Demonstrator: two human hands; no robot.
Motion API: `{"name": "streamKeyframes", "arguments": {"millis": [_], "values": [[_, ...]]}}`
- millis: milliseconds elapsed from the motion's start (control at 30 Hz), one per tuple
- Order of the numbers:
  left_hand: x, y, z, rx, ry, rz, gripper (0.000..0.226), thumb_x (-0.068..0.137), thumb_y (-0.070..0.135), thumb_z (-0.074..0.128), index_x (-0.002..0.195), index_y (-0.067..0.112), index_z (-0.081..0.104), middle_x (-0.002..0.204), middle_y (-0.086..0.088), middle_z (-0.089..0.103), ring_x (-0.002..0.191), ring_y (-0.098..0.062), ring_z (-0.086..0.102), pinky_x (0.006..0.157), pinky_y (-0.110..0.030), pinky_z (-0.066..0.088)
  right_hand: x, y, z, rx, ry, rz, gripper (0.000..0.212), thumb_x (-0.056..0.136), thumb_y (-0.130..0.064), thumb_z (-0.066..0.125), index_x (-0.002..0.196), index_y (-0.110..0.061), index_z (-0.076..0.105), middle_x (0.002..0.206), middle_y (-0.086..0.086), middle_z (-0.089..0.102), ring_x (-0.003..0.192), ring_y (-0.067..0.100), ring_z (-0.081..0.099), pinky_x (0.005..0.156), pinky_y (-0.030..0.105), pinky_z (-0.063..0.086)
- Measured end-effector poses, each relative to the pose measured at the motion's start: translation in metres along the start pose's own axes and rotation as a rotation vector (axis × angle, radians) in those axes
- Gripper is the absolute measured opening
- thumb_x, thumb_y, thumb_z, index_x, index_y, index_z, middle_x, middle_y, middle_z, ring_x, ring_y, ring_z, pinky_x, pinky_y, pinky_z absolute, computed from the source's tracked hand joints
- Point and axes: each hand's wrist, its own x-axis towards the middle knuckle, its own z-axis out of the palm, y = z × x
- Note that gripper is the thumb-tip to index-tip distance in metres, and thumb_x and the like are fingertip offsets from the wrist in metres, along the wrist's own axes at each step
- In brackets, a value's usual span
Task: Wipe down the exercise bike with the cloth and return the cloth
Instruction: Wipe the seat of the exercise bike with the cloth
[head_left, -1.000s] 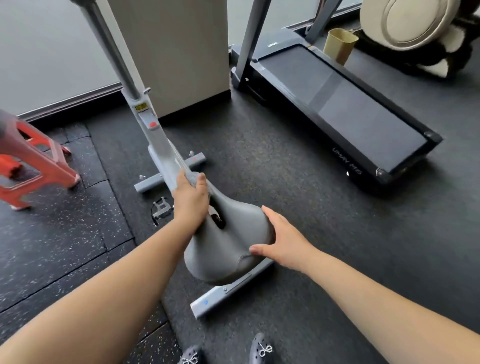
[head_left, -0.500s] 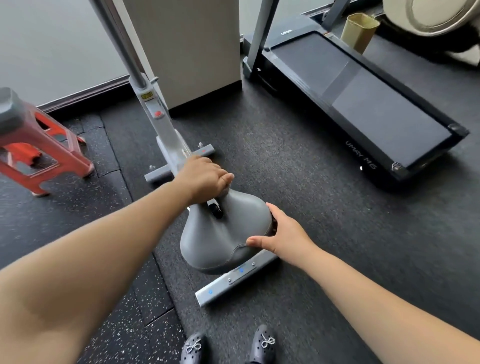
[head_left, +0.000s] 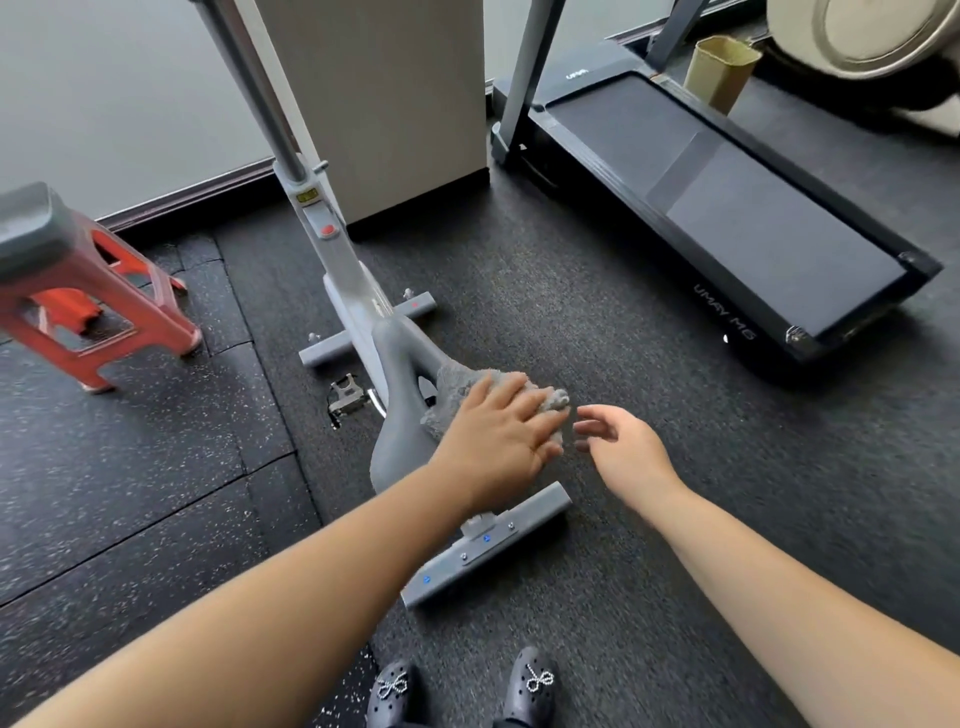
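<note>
The grey exercise bike (head_left: 343, 291) stands on the dark rubber floor right in front of me. Its grey saddle (head_left: 400, 452) points away from me. A fuzzy grey cloth (head_left: 457, 384) lies on the right half of the saddle. My left hand (head_left: 498, 441) rests flat on the cloth and presses it down, fingers stretched over it. My right hand (head_left: 623, 447) hovers just right of the saddle, fingers apart, holding nothing and a short gap from the cloth's edge. The saddle's rear part is hidden under my left hand and forearm.
The bike's rear floor bar (head_left: 483, 545) lies near my black shoes (head_left: 530, 680), and a pedal (head_left: 345, 397) sticks out on its left. A black treadmill (head_left: 753, 223) stands to the right, a red stool (head_left: 104, 322) to the left. Behind are a white pillar (head_left: 384, 104) and a tan bin (head_left: 719, 70).
My left hand moved from the saddle's front end back onto its right side, now with the cloth under it. My right hand let go of the saddle's edge and opened.
</note>
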Motion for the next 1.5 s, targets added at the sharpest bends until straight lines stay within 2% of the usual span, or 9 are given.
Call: {"name": "streamKeyframes", "arguments": {"millis": [167, 300, 500, 667, 833, 1000, 1300, 1433, 1500], "values": [[-0.044, 0.016, 0.009, 0.047, 0.021, -0.066, 0.056, 0.085, 0.043, 0.036, 0.137, 0.022, 0.046, 0.144, -0.007, 0.048, 0.130, -0.034, 0.046, 0.103, -0.050, 0.041, -0.002, -0.024, 0.008, -0.032, -0.038, -0.071, 0.031, 0.090, -0.009, 0.052, 0.118, -0.019, 0.059, 0.111, 0.005, 0.067, 0.102, 0.018, 0.062, 0.097, 0.034, 0.048], [-0.078, 0.012, 0.012, 0.045, 0.047, -0.228, 0.055, 0.086, 0.038, 0.043, 0.136, 0.014, 0.048, 0.139, -0.011, 0.051, 0.121, -0.033, 0.054, 0.105, -0.043, 0.031, -0.007, -0.040, 0.015, -0.090, -0.100, -0.137, 0.034, 0.094, -0.019, 0.051, 0.128, -0.018, 0.055, 0.121, 0.002, 0.062, 0.100, 0.010, 0.057, 0.077, 0.013, 0.041], [-0.085, 0.014, 0.011, -0.030, -0.005, -0.490, 0.058, 0.086, 0.042, 0.035, 0.132, 0.012, 0.053, 0.143, -0.012, 0.047, 0.133, -0.031, 0.043, 0.111, -0.047, 0.021, -0.008, -0.043, 0.026, -0.297, -0.226, -0.214, 0.061, 0.089, -0.028, 0.061, 0.144, -0.020, 0.037, 0.145, 0.002, 0.044, 0.129, 0.018, 0.046, 0.107, 0.027, 0.034], [-0.047, -0.001, 0.002, -0.229, -0.039, -0.709, 0.062, 0.094, 0.042, 0.019, 0.149, 0.014, 0.015, 0.160, -0.007, -0.003, 0.147, -0.031, -0.002, 0.116, -0.051, 0.004, -0.010, -0.036, 0.026, -0.309, -0.245, -0.241, 0.073, 0.086, -0.025, 0.066, 0.148, -0.022, 0.029, 0.152, -0.001, 0.034, 0.133, 0.017, 0.040, 0.105, 0.023, 0.032], [-0.017, -0.049, -0.005, -0.552, 0.063, -0.922, 0.062, 0.098, 0.039, 0.026, 0.150, 0.015, 0.002, 0.159, -0.012, -0.008, 0.145, -0.034, 0.010, 0.115, -0.047, 0.015, -0.008, -0.033, 0.026, -0.298, -0.232, -0.249, 0.073, 0.085, -0.023, 0.068, 0.147, -0.022, 0.030, 0.151, -0.001, 0.035, 0.134, 0.019, 0.040, 0.111, 0.029, 0.032], [-0.015, -0.091, -0.004, -0.930, 0.097, -0.892, 0.062, 0.099, 0.035, 0.032, 0.150, 0.025, -0.001, 0.158, -0.017, 0.009, 0.144, -0.030, 0.016, 0.115, -0.038, 0.015, -0.005, -0.029, 0.030, -0.299, -0.219, -0.255, 0.074, 0.084, -0.023, 0.068, 0.148, -0.021, 0.030, 0.151, 0.001, 0.037, 0.135, 0.019, 0.040, 0.114, 0.035, 0.032], [-0.070, -0.060, 0.004, -0.729, -0.024, -0.890, 0.059, 0.099, 0.039, 0.026, 0.150, 0.016, 0.009, 0.150, -0.019, 0.034, 0.131, -0.038, 0.039, 0.103, -0.042, 0.033, -0.010, -0.026, 0.033, -0.252, -0.190, -0.218, 0.071, 0.085, -0.025, 0.066, 0.147, -0.027, 0.030, 0.151, 0.000, 0.038, 0.135, 0.019, 0.041, 0.114, 0.036, 0.031], [-0.089, -0.036, 0.000, -0.646, -0.031, -0.841, 0.060, 0.098, 0.038, 0.028, 0.149, 0.015, 0.008, 0.151, -0.024, 0.024, 0.128, -0.043, 0.037, 0.103, -0.048, 0.033, -0.021, -0.033, 0.032, -0.254, -0.146, -0.172, 0.068, 0.087, -0.026, 0.065, 0.146, -0.031, 0.032, 0.146, 0.003, 0.043, 0.127, 0.023, 0.047, 0.110, 0.035, 0.035], [-0.099, -0.020, -0.003, -0.574, -0.047, -0.762, 0.062, 0.099, 0.036, 0.030, 0.150, 0.013, 0.003, 0.157, -0.022, 0.006, 0.140, -0.041, 0.019, 0.113, -0.046, 0.021, -0.027, -0.036, 0.033, -0.257, -0.145, -0.136, 0.068, 0.087, -0.026, 0.064, 0.146, -0.031, 0.031, 0.146, 0.004, 0.043, 0.128, 0.023, 0.047, 0.110, 0.037, 0.036]]}}
